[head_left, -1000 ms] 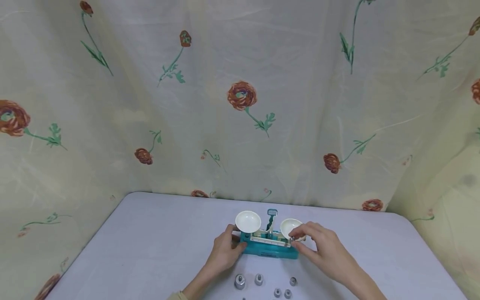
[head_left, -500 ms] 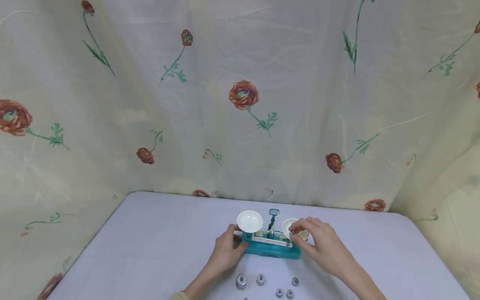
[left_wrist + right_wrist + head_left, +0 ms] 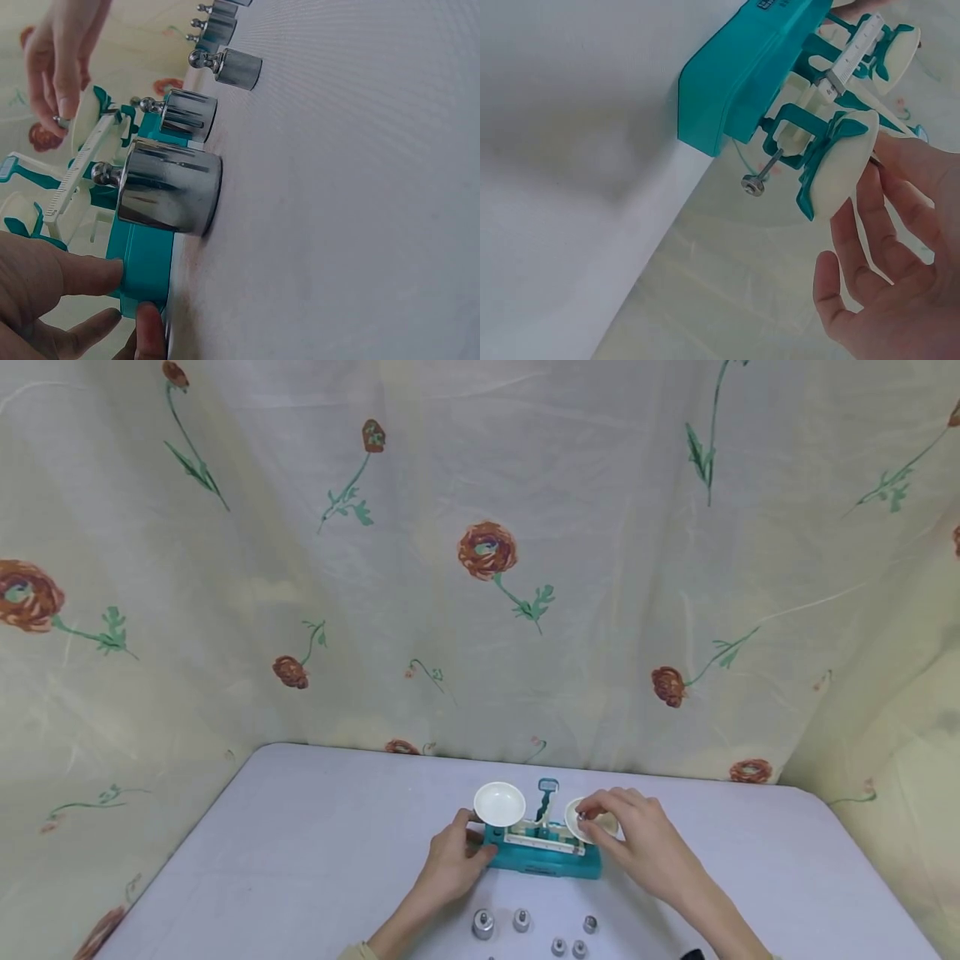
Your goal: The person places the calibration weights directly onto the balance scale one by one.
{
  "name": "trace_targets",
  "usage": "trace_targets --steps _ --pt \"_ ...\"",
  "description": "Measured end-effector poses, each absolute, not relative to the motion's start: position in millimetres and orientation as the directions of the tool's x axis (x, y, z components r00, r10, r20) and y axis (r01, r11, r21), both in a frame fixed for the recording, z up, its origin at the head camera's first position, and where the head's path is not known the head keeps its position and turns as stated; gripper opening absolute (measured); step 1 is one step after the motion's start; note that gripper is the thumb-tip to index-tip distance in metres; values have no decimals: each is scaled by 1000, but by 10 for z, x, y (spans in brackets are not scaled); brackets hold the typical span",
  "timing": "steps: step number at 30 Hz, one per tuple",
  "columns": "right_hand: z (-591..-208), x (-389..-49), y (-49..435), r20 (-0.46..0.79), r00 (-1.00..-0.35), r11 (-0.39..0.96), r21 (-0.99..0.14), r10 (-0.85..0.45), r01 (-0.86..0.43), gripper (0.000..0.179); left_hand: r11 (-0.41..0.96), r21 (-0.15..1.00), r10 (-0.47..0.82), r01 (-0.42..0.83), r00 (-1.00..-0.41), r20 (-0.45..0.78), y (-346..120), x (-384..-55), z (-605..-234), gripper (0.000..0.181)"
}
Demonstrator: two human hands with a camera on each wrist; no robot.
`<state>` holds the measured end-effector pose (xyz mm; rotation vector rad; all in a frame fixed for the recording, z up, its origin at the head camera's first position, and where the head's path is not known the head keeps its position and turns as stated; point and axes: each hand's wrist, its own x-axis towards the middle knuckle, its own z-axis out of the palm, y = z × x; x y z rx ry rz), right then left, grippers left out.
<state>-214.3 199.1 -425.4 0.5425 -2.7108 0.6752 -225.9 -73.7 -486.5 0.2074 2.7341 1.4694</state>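
A teal balance scale point(image 3: 536, 862) with two white pans stands on the table. My left hand point(image 3: 450, 860) grips the left end of its base, thumb in front and fingers around the side. The left pan point(image 3: 499, 804) is bare. Over the right pan point(image 3: 572, 823), my right hand point(image 3: 637, 843) pinches a small metal weight point(image 3: 581, 816) between thumb and fingertips. In the left wrist view the tip of that weight point(image 3: 61, 121) shows below the fingers. From the right wrist, the pan's underside point(image 3: 847, 165) hides most of the weight while the other fingers spread loosely beneath.
Several metal knobbed weights stand in front of the scale, the largest point(image 3: 483, 925) at left, a medium one point(image 3: 522, 920) beside it and a smaller one point(image 3: 590, 924) to the right. A flowered curtain point(image 3: 480, 652) hangs behind the table point(image 3: 337, 827).
My right hand has carried the small weight from the right pan's front edge inward over the pan. The left hand keeps its hold on the base.
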Motion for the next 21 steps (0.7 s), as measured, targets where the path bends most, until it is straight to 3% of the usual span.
trace_targets --steps 21 --pt "-4246 -2280 1920 327 -916 841 -405 -233 -358 12 556 828 110 64 -994 4 -720 -2257 -4862 44"
